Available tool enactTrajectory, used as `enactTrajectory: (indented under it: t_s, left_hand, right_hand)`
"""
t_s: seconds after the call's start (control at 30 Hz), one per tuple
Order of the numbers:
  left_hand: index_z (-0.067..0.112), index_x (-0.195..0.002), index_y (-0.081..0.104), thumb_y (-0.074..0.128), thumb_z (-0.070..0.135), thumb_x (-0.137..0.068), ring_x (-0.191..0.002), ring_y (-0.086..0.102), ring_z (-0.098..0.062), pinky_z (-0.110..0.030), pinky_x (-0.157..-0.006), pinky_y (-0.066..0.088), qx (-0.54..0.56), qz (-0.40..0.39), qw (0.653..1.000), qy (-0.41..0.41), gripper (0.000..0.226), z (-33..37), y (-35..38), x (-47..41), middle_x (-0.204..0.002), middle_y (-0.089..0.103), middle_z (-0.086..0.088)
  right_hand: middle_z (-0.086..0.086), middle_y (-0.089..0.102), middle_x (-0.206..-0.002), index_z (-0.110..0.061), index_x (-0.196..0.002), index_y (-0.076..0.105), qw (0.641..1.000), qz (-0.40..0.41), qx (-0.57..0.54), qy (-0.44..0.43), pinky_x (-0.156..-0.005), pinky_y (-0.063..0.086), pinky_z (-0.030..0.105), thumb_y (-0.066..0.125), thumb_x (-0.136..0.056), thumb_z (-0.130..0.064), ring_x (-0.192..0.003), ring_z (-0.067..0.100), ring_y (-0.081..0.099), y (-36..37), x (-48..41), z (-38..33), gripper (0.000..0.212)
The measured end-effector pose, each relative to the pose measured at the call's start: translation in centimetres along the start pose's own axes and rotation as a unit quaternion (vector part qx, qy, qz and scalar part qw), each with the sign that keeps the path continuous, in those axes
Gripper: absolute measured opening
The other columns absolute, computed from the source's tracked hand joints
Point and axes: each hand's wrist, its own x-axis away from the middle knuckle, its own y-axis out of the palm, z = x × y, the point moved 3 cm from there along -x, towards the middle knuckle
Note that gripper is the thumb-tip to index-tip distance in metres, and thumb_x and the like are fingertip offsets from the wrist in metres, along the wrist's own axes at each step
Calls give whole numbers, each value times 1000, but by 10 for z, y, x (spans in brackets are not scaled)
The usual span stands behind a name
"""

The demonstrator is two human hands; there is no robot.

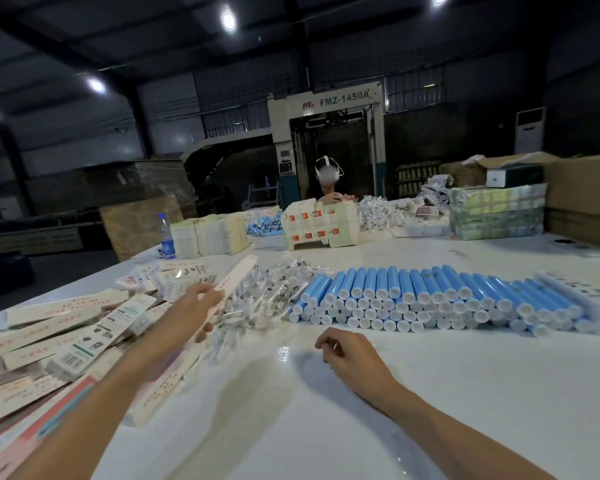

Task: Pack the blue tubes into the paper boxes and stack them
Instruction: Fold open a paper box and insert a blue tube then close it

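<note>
Our left hand (201, 308) gripped a flat box (238, 275) over the box pile (66, 334), our right hand (343, 353) loosely curled and empty, tubes (413, 299) stacked on the table (326, 427) beyond it

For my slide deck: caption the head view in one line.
Left hand grips a long paper box; right hand, loosely curled, hovers near the stacked blue tubes on the white table.

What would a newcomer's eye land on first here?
The stacked bank of blue tubes at right centre of the white table, white caps facing the camera. Next, the left hand gripping a long paper box lifted over the heap of paper boxes at left. The right hand hangs loosely curled near the table's middle, holding nothing.
</note>
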Motion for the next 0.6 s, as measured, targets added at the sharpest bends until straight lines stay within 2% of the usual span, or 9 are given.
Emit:
enactTrajectory:
  t_s: [0.07,0.13,0.2,0.27,0.37,0.43,0.5,0.53,0.6]
  left_hand:
    - [34,-130,61,70,67,-91,-64,69,-11,-27,-55,55,81,-48,995,41,52,14,31,4,-102,75,-1]
    - [30,-131,64,75,69,-82,-69,72,-12,-26,-60,58,150,-69,983,82,64,25,60,9,-96,79,3]
    - [27,-132,65,73,63,-86,-76,76,-14,-26,-65,60,221,-73,968,90,59,31,86,14,-99,81,4]
    - [30,-129,65,67,57,-96,-85,79,-13,-30,-70,61,268,-80,957,81,43,29,108,17,-104,82,2]
    - [34,-130,65,55,56,-104,-97,78,-10,-35,-82,56,279,-89,953,76,36,20,131,21,-109,82,4]
    - [33,-135,63,53,57,-103,-104,77,-13,-31,-81,57,300,-105,945,79,42,11,142,21,-113,81,2]
    - [34,-139,62,56,60,-99,-104,78,-15,-27,-79,59,315,-122,939,67,48,1,147,20,-117,81,1]
    - [36,-138,63,58,62,-98,-104,78,-18,-33,-82,61,314,-127,939,56,49,-4,149,18,-117,81,1]
    - [39,-130,69,60,64,-99,-107,77,-27,-56,-98,57,296,-132,946,26,41,-16,152,14,-116,81,1]
  right_hand:
    - [-10,70,-79,-28,-97,70,1000,20,-20,3,-75,56,39,55,-100,-17,-75,13,67,-2,0,0,19]
    - [-8,69,-78,-25,-98,70,998,48,-25,9,-73,56,39,54,-100,-13,-71,13,66,-7,-2,-1,20]
    - [-12,68,-75,-24,-98,71,996,81,-24,18,-67,55,31,54,-100,-11,-67,9,66,-15,-6,0,21]
    - [-14,68,-77,-24,-99,70,992,121,-5,25,-66,52,25,55,-101,-10,-67,5,63,-31,-14,0,21]
    - [-3,72,-97,-14,-110,70,977,195,65,57,-78,56,36,56,-100,-7,-81,13,65,-68,-34,3,18]
    - [6,69,-103,-7,-112,66,962,231,125,78,-74,51,38,54,-100,-6,-86,22,63,-96,-51,7,17]
    - [14,64,-113,-3,-116,60,950,213,193,119,-77,49,41,52,-100,-8,-98,30,60,-115,-71,12,19]
    - [17,60,-120,-1,-120,58,944,185,231,148,-83,49,43,50,-101,-10,-108,34,56,-120,-80,16,22]
    - [20,52,-134,-2,-129,54,924,123,303,201,-98,44,47,48,-105,-19,-126,38,47,-123,-94,24,30]
